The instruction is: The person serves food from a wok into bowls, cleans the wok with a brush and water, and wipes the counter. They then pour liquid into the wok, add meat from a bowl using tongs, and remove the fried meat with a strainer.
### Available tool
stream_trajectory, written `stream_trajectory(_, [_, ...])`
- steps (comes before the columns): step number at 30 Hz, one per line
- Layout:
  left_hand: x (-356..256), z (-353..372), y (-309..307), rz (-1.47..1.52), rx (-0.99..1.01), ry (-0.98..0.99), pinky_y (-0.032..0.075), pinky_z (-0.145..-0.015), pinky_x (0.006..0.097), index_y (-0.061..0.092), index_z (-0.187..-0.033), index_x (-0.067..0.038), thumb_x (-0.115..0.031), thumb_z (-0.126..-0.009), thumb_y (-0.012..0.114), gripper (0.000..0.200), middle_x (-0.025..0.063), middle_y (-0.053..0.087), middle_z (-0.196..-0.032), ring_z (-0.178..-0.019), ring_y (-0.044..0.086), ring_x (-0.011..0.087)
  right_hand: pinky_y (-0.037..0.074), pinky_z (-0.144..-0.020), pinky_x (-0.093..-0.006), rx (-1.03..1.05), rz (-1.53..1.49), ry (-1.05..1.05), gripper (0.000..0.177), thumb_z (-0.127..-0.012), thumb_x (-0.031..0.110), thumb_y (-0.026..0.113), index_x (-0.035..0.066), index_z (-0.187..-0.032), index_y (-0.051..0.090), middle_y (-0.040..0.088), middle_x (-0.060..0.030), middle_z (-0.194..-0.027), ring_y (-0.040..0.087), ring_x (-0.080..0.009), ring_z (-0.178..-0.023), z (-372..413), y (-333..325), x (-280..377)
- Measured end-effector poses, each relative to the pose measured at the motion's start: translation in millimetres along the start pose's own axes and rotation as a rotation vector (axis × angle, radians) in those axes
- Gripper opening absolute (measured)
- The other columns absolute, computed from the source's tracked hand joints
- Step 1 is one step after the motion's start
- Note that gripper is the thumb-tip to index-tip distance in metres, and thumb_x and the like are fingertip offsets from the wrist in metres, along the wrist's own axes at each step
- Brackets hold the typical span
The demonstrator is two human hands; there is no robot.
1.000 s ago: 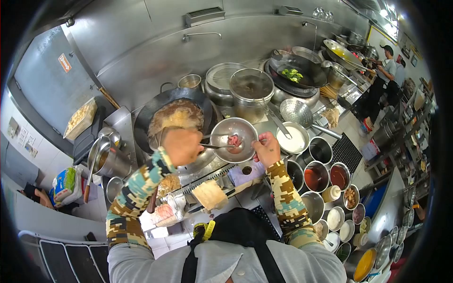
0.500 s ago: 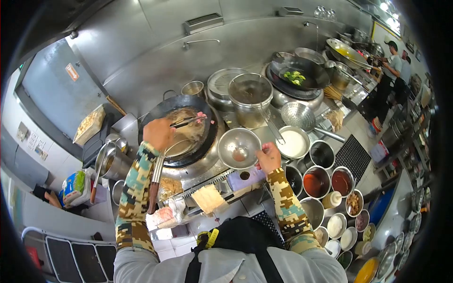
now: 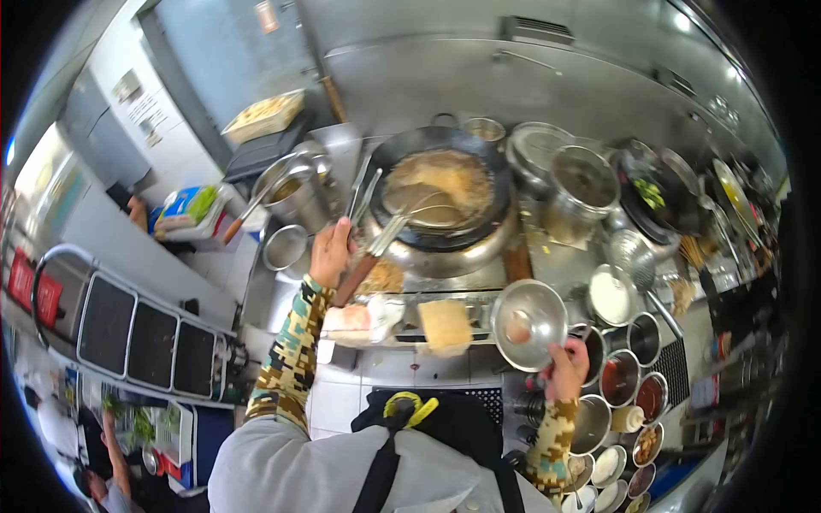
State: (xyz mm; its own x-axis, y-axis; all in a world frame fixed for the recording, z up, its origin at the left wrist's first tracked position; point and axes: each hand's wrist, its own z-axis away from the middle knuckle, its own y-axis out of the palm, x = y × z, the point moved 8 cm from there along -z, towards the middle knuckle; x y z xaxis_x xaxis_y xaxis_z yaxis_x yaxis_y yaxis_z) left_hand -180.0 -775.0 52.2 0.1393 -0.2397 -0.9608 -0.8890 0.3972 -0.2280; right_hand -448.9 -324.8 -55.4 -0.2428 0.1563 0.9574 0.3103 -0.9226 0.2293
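Our left fingers (image 3: 332,250) close round the tongs (image 3: 369,190), at nine o'clock from the wok (image 3: 445,139), presumably avoiding heat; our right fingers (image 3: 564,363) pinch the bowl (image 3: 543,308) rim at five o'clock, likely leaving its hollow free.

A steel wall (image 3: 410,85) is spanning the back, carrying a vent (image 3: 536,31) and a thin tap (image 3: 528,61). On the left, a grey-blue door (image 3: 227,68) is bearing an orange sign (image 3: 267,17), and a white wall (image 3: 137,56) is standing beside it. Pale tiles (image 3: 332,406) are covering the floor, with a black perforated mat (image 3: 676,372) lying at right. A metal frame (image 3: 62,250) is holding three black panels (image 3: 154,333). Lights (image 3: 682,21) are glowing at upper right.
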Motion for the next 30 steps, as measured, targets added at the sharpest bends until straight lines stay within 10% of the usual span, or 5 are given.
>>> stream_trajectory(2, [48, 31, -34, 0.430, -0.059, -0.443, 0.028, -0.037, 0.0208, 0.064, -0.094, -0.006, -0.045, -0.096, 0.052, 0.041, -0.0022, 0.054, -0.063, -0.044, 0.040, 0.0054, 0.038, -0.032, -0.0229, -0.035, 0.033, 0.025, 0.017, -0.084, 0.007, 0.066, 0.009, -0.092, 0.052, 0.058, -0.0027, -0.066, 0.048, -0.0092, -0.039, 29, -7, -19])
stream_trajectory(9, [221, 0, -141, 0.928, -0.033, -0.697, 0.029, -0.039, 0.0181, 0.061, -0.088, -0.013, -0.020, -0.090, 0.061, 0.008, -0.0063, 0.050, -0.065, -0.047, 0.039, 0.0027, 0.040, -0.034, -0.0254, -0.258, 0.068, 0.141, 0.019, -0.080, 0.007, 0.068, 0.010, -0.092, 0.053, 0.060, -0.0037, -0.073, 0.050, -0.0122, -0.040, 136, 23, -78])
stream_trajectory(13, [257, -6, -163, 1.123, -0.042, -0.924, 0.035, -0.040, 0.0215, 0.061, -0.090, -0.007, -0.037, -0.088, 0.062, 0.030, -0.0004, 0.063, -0.074, -0.047, 0.046, 0.0097, 0.042, -0.034, -0.0268, -0.260, 0.001, 0.157, 0.018, -0.081, 0.006, 0.068, 0.008, -0.093, 0.055, 0.060, -0.0040, -0.073, 0.052, -0.0140, -0.042, 184, 65, -83])
stream_trajectory(18, [186, 56, -115, 0.952, 0.506, -0.796, 0.034, -0.038, 0.0211, 0.055, -0.120, 0.001, -0.056, -0.091, 0.051, 0.064, 0.0016, 0.064, -0.075, -0.047, 0.047, 0.0097, 0.044, -0.036, -0.0264, -0.339, -0.009, 0.104, 0.026, -0.081, 0.011, 0.071, 0.003, -0.100, 0.056, 0.060, -0.0060, -0.069, 0.053, -0.0127, -0.044, 238, 69, -79])
stream_trajectory(30, [19, 284, 87, 0.477, 1.345, -0.165, 0.036, -0.042, 0.0170, 0.059, -0.106, -0.002, -0.030, -0.098, 0.054, 0.030, 0.0026, 0.057, -0.070, -0.048, 0.046, 0.0058, 0.046, -0.039, -0.0276, -0.748, -0.191, -0.150, 0.024, -0.083, 0.012, 0.068, 0.005, -0.100, 0.053, 0.062, -0.0090, -0.079, 0.056, -0.0136, -0.047, 480, -43, -67])
